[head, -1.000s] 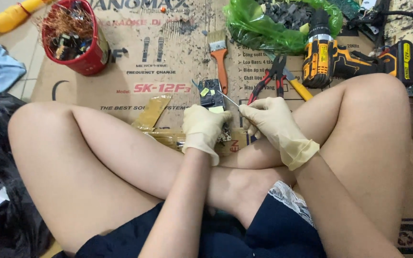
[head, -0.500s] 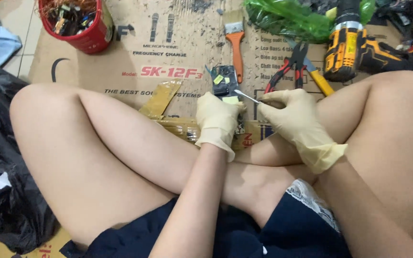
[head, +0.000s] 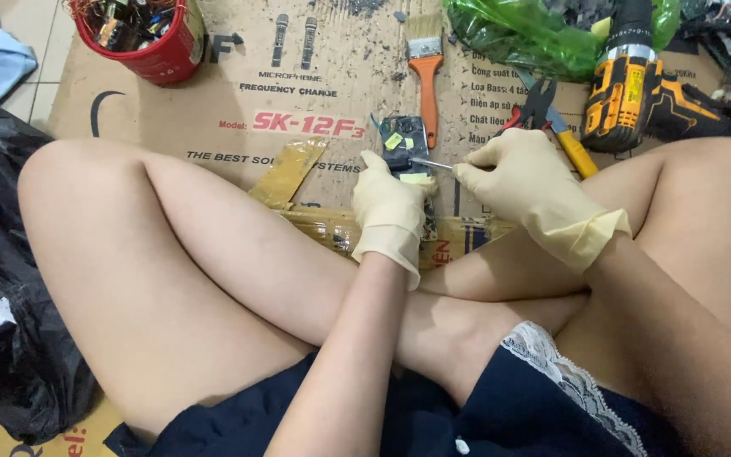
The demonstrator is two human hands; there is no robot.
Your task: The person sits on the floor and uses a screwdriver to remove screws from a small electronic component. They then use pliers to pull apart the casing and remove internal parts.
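Note:
Both my hands wear pale yellow rubber gloves. My left hand [head: 389,207] grips a small dark circuit board [head: 405,140] with yellow stickers, holding it upright over the cardboard between my crossed legs. My right hand [head: 528,186] pinches a thin metal tool [head: 430,163], a slim screwdriver or pick, whose tip touches the board from the right. The lower part of the board is hidden behind my left fingers.
A flattened cardboard box [head: 239,127] covers the floor. On it lie an orange-handled paintbrush [head: 424,59], red and yellow pliers [head: 552,118], a yellow-black cordless drill [head: 628,85], a green plastic bag [head: 526,38] and a red bucket of scrap [head: 141,34]. A black bag [head: 2,279] sits left.
The view has shifted down and closer. My hands keep the same hold, with the tool tip still against the board.

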